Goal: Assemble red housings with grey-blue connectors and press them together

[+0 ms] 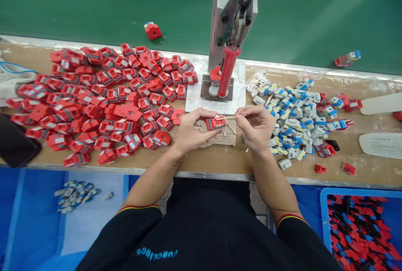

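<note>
The small red plastic housing with a grey face [215, 122] is held above the middle of the desk [220, 162], just in front of the press, pinched between the fingers of the left hand [191, 130]. A thin, pale wooden stick [226, 117] is gripped by the closed fingertips of the right hand [256, 126], and its tip is laid against the top of the housing; the two hands are brought close together around the piece. The work on this one piece is judged to be in progress, not finished.

Behind the hands, a hand press with a red ribbed handle on a grey metal frame [228, 72] is seen, untouched at this moment. To the left, a large heap of red housings [103, 99] is spread over the desk. To the right, a smaller pile of grey, white and blue parts [295, 116] is laid out, with a few red pieces among them. Whether the large heap is finished or waiting stock cannot be told. A blue tray with red and black parts [361, 229] sits low on the right.
</note>
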Action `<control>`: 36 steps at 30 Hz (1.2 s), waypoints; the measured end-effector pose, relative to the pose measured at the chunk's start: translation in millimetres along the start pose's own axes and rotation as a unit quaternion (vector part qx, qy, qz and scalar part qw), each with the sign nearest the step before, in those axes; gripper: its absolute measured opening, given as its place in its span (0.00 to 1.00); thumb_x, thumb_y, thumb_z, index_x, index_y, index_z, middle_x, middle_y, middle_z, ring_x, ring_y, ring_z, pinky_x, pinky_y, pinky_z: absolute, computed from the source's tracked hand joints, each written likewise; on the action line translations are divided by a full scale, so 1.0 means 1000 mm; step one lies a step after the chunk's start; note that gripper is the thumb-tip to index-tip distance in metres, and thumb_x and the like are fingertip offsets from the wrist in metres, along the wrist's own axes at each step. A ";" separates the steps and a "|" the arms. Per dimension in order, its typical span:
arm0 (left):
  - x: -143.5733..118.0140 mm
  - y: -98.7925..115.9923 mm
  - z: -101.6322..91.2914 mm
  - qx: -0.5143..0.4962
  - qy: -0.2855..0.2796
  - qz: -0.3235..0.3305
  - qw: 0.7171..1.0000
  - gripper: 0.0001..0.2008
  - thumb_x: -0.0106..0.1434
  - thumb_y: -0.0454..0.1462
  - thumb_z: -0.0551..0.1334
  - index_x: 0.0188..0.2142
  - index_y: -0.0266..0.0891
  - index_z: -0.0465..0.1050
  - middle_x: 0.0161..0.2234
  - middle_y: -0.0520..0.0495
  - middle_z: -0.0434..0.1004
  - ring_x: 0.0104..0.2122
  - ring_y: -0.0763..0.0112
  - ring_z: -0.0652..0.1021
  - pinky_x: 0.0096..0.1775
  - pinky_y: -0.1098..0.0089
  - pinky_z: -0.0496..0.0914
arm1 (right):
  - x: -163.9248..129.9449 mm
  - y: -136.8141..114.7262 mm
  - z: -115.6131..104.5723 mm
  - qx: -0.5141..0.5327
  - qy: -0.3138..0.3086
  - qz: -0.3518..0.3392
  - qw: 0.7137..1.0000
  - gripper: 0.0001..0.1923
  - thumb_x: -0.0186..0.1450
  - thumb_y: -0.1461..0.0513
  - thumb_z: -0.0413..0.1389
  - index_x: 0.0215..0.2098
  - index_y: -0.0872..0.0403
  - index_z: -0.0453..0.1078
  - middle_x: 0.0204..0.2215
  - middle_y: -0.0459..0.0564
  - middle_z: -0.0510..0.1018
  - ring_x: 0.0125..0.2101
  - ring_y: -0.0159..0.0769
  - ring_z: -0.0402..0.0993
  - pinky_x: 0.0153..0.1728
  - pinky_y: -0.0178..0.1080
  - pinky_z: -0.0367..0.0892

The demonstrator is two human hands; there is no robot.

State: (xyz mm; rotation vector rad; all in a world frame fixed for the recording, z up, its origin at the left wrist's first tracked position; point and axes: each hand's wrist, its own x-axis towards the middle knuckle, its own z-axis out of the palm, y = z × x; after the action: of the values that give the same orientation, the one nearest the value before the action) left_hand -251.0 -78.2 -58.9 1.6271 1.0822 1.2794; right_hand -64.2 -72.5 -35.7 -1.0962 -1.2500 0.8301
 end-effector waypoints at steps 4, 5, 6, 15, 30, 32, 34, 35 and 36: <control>0.000 -0.002 -0.001 0.006 0.007 0.006 1.000 0.16 0.58 0.45 0.77 0.41 0.39 0.81 0.40 0.43 0.87 0.40 0.63 0.86 0.44 0.64 0.80 | 0.000 0.000 -0.004 -0.022 0.018 -0.051 0.998 0.15 0.64 0.49 0.68 0.30 0.48 0.72 0.26 0.47 0.79 0.27 0.37 0.76 0.28 0.41 0.71; 0.000 -0.003 -0.001 0.006 0.010 0.011 1.000 0.16 0.58 0.45 0.77 0.41 0.39 0.81 0.39 0.43 0.87 0.40 0.64 0.86 0.43 0.65 0.80 | 0.000 0.000 -0.005 -0.018 0.017 -0.063 0.998 0.13 0.64 0.51 0.68 0.30 0.48 0.72 0.26 0.47 0.80 0.27 0.36 0.76 0.27 0.41 0.70; 0.001 -0.003 -0.002 0.006 0.013 0.016 1.000 0.16 0.58 0.44 0.77 0.42 0.39 0.81 0.39 0.43 0.87 0.39 0.64 0.86 0.43 0.65 0.80 | 0.000 0.000 -0.007 -0.011 0.014 -0.075 0.997 0.12 0.65 0.53 0.68 0.30 0.48 0.73 0.27 0.47 0.80 0.28 0.36 0.77 0.27 0.40 0.70; 0.005 -0.009 -0.005 -0.004 0.051 0.072 0.996 0.16 0.58 0.41 0.79 0.43 0.39 0.81 0.42 0.45 0.87 0.41 0.66 0.86 0.43 0.67 0.80 | 0.009 0.012 -0.025 -0.183 -0.168 -0.113 0.962 0.05 0.63 0.66 0.62 0.30 0.50 0.75 0.26 0.43 0.81 0.22 0.30 0.69 0.26 0.36 0.64; 0.003 -0.013 -0.006 0.050 0.017 0.091 0.994 0.12 0.64 0.42 0.74 0.44 0.40 0.79 0.45 0.42 0.87 0.47 0.61 0.86 0.50 0.60 0.81 | 0.004 0.009 -0.010 0.084 -0.045 -0.082 0.992 0.11 0.63 0.56 0.71 0.30 0.49 0.75 0.26 0.43 0.82 0.27 0.32 0.79 0.28 0.36 0.73; 0.003 -0.012 -0.005 0.052 0.012 0.093 0.994 0.12 0.64 0.42 0.74 0.44 0.41 0.79 0.45 0.42 0.87 0.47 0.61 0.86 0.51 0.59 0.81 | 0.002 0.010 -0.006 0.085 -0.050 -0.068 0.993 0.11 0.63 0.55 0.71 0.30 0.49 0.75 0.26 0.44 0.82 0.28 0.32 0.80 0.29 0.36 0.73; 0.003 -0.011 -0.005 0.050 0.014 0.101 0.994 0.12 0.65 0.42 0.74 0.44 0.41 0.79 0.45 0.43 0.87 0.47 0.62 0.86 0.50 0.60 0.81 | 0.000 0.010 -0.003 0.075 -0.051 -0.056 0.994 0.12 0.63 0.54 0.71 0.30 0.49 0.75 0.26 0.44 0.82 0.28 0.33 0.80 0.29 0.36 0.74; 0.003 -0.011 -0.005 0.048 0.015 0.104 0.993 0.11 0.65 0.41 0.74 0.44 0.41 0.79 0.44 0.43 0.87 0.47 0.62 0.86 0.50 0.61 0.81 | -0.001 0.010 -0.002 0.068 -0.051 -0.050 0.995 0.13 0.63 0.53 0.71 0.30 0.49 0.75 0.26 0.44 0.82 0.28 0.33 0.80 0.29 0.37 0.74; 0.003 -0.011 -0.005 0.047 0.015 0.105 0.993 0.11 0.65 0.41 0.74 0.44 0.41 0.79 0.44 0.43 0.87 0.46 0.63 0.86 0.50 0.61 0.80 | -0.001 0.010 -0.001 0.062 -0.052 -0.043 0.996 0.14 0.63 0.52 0.71 0.29 0.49 0.74 0.26 0.45 0.82 0.28 0.33 0.80 0.29 0.37 0.75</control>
State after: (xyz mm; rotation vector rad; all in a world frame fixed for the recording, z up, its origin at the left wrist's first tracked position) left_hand -257.0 -71.6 -67.1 1.8385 1.0230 1.4097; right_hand -62.8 -70.7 -45.5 -0.9031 -1.3048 0.8959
